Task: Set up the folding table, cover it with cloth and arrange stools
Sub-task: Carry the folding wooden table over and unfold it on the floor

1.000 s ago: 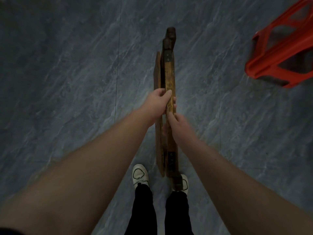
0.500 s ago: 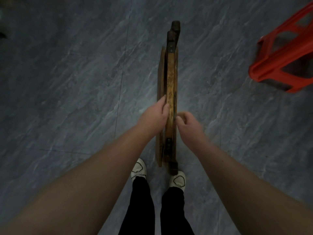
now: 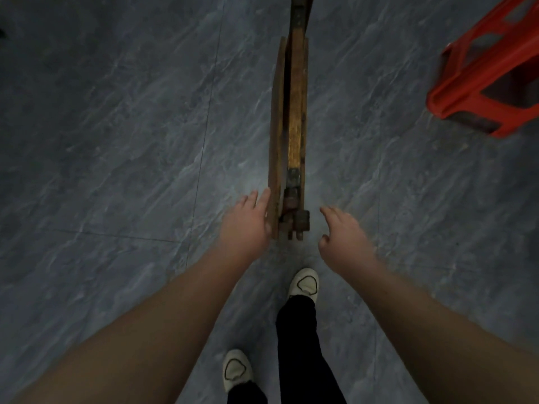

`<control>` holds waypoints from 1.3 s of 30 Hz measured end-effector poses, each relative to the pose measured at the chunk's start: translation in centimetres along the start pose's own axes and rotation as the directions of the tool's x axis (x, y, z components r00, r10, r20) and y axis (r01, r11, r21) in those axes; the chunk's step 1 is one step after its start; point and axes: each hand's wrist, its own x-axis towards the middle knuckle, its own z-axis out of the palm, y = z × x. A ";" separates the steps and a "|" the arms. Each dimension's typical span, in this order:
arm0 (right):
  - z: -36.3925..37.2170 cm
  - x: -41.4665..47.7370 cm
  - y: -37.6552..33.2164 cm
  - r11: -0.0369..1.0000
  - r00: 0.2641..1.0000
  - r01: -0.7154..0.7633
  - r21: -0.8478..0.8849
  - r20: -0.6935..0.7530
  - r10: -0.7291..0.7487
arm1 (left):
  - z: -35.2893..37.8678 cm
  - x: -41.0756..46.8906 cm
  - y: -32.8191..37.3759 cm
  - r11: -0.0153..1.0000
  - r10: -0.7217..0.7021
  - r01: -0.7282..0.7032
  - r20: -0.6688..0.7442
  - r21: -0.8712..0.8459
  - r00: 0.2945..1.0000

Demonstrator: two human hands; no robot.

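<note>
- Grey marbled tile floor [image 3: 116, 126] fills the view, with a grout line running away on the left.
- The folded wooden table [image 3: 294, 126] stands on its edge on the floor in the centre. It stretches straight away from the person, its far end cut off by the top of the frame.
- Up at the right edge is a red plastic stool [image 3: 490, 74], tilted and well apart from the table.
- Left hand [image 3: 248, 223]: fingers straight and grasping nothing, the fingertips laid against the left face of the table's near end.
- Right hand [image 3: 344, 237]: released, fingers loosely curled around nothing, just beside the table's near end with a clear gap between them.
- Down below are black trousers [image 3: 297, 330] and two white shoes; the right shoe [image 3: 304, 284] is forward and the left shoe [image 3: 236, 370] is back.
</note>
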 end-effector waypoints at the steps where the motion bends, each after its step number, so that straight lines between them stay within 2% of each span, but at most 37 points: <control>1: 0.7 -0.8 0.2 1.000 1.000 -0.001 0.000 -0.009 0.001 | 0.9 -0.7 -0.4 1.000 -0.001 0.001 0.012 0.019 1.000; 7: 4.7 -6.8 0.3 0.999 0.996 -0.005 -0.041 -0.084 0.001 | 4.3 -6.5 -2.8 0.996 0.071 -0.069 -0.030 0.060 0.997; 15: 8.0 -9.9 -0.1 0.998 0.984 0.024 0.058 -0.177 -0.013 | 6.7 -9.3 -3.7 0.994 0.096 -0.088 -0.130 0.066 0.987; 19: 10.6 -7.1 1.0 0.994 0.976 0.065 0.090 -0.213 -0.045 | 10.7 -6.9 -3.6 0.993 0.116 -0.109 -0.162 0.052 0.980; 24: 15.4 -0.6 3.9 0.985 0.938 0.165 0.052 -0.318 -0.141 | 17.0 -1.5 -4.8 0.994 0.110 -0.112 -0.274 0.007 0.955; 31: 18.3 6.3 5.9 0.965 0.859 0.262 0.016 -0.459 -0.226 | 20.4 4.5 -5.9 0.977 0.195 -0.214 -0.430 0.004 0.882; 35: 18.7 8.1 5.3 0.895 0.841 0.397 0.205 -0.471 -0.265 | 20.2 6.2 -5.6 0.946 0.192 -0.292 -0.484 -0.141 0.854; 37: 19.0 8.2 4.9 0.864 0.859 0.391 0.316 -0.464 -0.219 | 19.9 6.2 -5.4 0.918 0.169 -0.309 -0.460 -0.248 0.872; 39: 19.3 8.1 4.7 0.863 0.880 0.354 0.359 -0.442 -0.177 | 19.9 5.8 -5.3 0.921 0.117 -0.252 -0.407 -0.297 0.906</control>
